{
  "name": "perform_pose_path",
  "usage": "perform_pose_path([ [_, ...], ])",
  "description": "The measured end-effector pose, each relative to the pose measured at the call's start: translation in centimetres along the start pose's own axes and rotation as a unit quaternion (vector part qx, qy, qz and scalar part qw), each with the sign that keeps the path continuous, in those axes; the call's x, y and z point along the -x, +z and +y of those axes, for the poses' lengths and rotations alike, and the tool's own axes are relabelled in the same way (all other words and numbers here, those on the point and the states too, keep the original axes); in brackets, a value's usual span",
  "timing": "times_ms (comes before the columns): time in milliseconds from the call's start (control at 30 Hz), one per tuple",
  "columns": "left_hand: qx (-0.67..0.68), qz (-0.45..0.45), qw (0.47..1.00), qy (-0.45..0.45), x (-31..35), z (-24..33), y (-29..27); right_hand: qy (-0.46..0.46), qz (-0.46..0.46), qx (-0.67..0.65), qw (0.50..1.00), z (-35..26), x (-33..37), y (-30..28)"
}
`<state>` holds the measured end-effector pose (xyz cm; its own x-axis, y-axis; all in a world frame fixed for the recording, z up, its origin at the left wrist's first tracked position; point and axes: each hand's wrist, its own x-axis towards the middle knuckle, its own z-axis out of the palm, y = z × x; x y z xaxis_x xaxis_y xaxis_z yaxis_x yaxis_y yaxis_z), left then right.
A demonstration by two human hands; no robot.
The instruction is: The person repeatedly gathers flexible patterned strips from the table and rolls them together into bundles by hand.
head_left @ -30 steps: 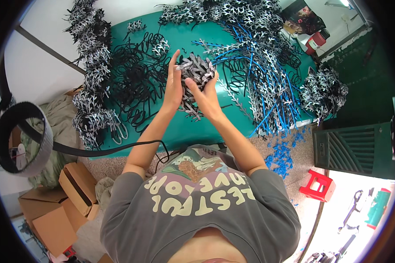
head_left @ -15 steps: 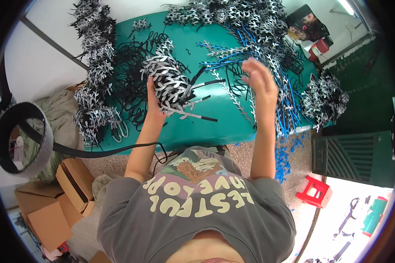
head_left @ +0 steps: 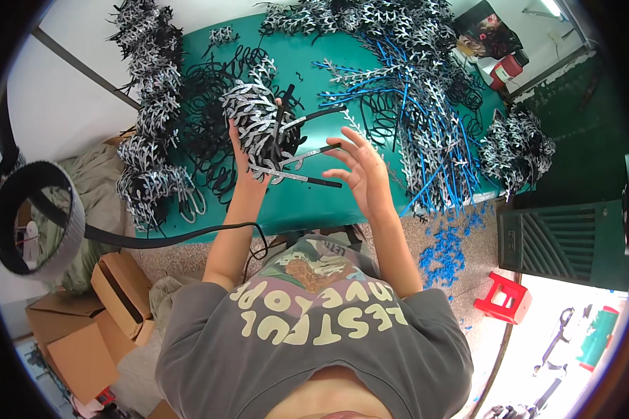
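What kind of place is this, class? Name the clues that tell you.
Probably a small workshop for hand assembly: the left hand grips a bundle of black-and-silver strips, more heaps cover the green table, and cardboard boxes sit beside it.

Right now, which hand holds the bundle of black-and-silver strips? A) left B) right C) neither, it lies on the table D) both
A: the left hand grips the bundle above the green table, while the right hand is open with fingers spread, apart from the bundle, close to the loose strip ends.
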<state>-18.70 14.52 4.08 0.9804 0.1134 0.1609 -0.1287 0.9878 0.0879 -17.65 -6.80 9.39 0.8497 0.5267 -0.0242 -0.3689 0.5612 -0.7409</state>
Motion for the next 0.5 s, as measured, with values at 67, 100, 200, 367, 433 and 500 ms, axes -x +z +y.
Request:
perform_pose_path([
  [67, 0.005, 0.025, 1.0, 0.003, 0.0, -0.6, 0.2, -0.053, -0.019, 0.055, 0.997, 0.3, 0.5, -0.3],
  [100, -0.021, 0.039, 0.999, 0.005, 0.2, -0.8, 0.3, -0.103, -0.038, 0.107, 0.988, 0.4, 0.9, -0.3],
  [200, -0.063, 0.117, 0.991, -0.009, 0.5, -1.8, 1.8, -0.139, 0.012, 0.212, 0.967, -0.9, 2.5, 0.4],
  [367, -0.163, 0.191, 0.968, -0.027, -0.4, -4.7, 1.4, -0.192, 0.118, 0.272, 0.936, -0.4, 3.7, -1.4],
  [433, -0.161, 0.181, 0.97, -0.033, -1.3, -6.1, 0.4, -0.226, 0.113, 0.331, 0.909, -0.8, 3.6, -3.4],
  [500, -0.157, 0.154, 0.974, -0.048, -2.6, -7.9, 0.2, -0.242, 0.191, 0.489, 0.816, -3.1, 3.9, -3.8],
])
